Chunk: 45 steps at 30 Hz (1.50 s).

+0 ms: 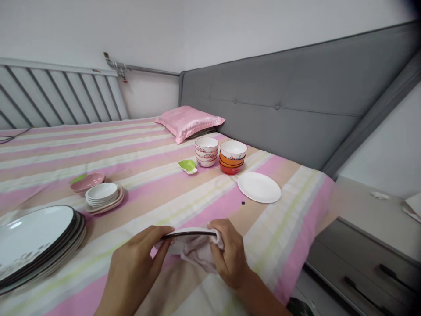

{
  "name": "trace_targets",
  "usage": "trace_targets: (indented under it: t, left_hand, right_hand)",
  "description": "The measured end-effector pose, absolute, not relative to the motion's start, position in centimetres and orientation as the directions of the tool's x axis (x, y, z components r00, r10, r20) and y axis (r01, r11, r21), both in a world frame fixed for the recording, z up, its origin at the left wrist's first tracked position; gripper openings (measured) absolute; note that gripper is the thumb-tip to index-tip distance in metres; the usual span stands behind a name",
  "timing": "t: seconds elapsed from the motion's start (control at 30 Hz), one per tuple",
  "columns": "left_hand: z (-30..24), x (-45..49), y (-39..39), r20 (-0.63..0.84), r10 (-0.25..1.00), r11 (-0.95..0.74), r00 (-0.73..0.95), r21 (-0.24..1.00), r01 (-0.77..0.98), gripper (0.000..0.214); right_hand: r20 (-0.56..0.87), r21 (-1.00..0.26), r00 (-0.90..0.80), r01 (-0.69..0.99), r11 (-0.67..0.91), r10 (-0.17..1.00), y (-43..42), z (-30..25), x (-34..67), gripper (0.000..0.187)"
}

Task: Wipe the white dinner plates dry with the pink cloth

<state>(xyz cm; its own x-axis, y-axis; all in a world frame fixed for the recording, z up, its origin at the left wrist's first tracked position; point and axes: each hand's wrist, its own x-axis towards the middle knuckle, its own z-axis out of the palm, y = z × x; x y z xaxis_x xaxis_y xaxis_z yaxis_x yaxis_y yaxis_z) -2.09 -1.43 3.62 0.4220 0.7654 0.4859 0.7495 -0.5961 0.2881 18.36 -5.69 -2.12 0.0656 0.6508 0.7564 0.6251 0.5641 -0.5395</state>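
Note:
A dark-rimmed plate (190, 234) is held up nearly edge-on over the bed, its face mostly hidden. My left hand (140, 263) grips its left edge between thumb and fingers. At the right edge my right hand (230, 254) pinches a pale pinkish cloth (202, 254) against the rim, and the cloth hangs below the plate. Beyond the hands lies a flat white plate (259, 188). Behind it stand a stack of patterned white bowls (206, 153) and a stack of white, orange and red bowls (233, 158). A green leaf-shaped dish (187, 166) sits beside them.
Large plates (36, 241) are stacked at the left, near small white dishes (101, 193) and pink dishes (88, 181). A pink pillow (189, 122) rests by the grey headboard (279, 96). A grey bedside cabinet (368, 245) stands at the right, past the bed's edge.

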Motion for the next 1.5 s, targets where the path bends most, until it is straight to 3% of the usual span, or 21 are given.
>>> trace_targets:
  t: [0.17,0.47,0.93,1.27,1.37,1.5]
  left_hand:
    - [3.3,-2.7,-1.1,0.409,0.839,-0.496,0.358,0.304,0.814,0.022]
    - [5.2,-3.4,-0.6,0.021,0.978,-0.208,0.210,0.256,0.944,0.024]
    - [5.9,-4.2,-0.8,-0.063,0.978,-0.185,0.200,0.184,0.965,0.029]
    - [4.9,-3.3,-0.5,-0.045,0.979,-0.197,0.200,0.065,0.978,0.030]
    - [3.9,-1.8,-0.6,-0.058,0.970,-0.232,0.236,0.081,0.969,0.027]
    - [2.4,-0.4,-0.6,-0.097,0.952,-0.273,0.290,0.159,0.949,0.026]
  right_hand:
    - [0.683,-0.618,0.117,0.618,0.486,0.721,-5.7,-2.8,18.3,0.027]
    - [0.493,-0.739,0.138,0.587,0.330,0.859,-5.5,-3.9,17.7,0.022]
    - [0.348,-0.772,0.100,0.595,0.225,0.932,-4.9,-4.8,17.7,0.023]
    - [0.514,-0.782,0.221,0.518,0.347,0.829,-5.5,-4.0,17.8,0.015]
    - [0.637,-0.703,0.236,0.568,0.427,0.734,-5.5,-3.1,18.9,0.015]
    - [0.787,-0.519,0.133,0.671,0.530,0.602,-5.7,-1.9,20.2,0.026]
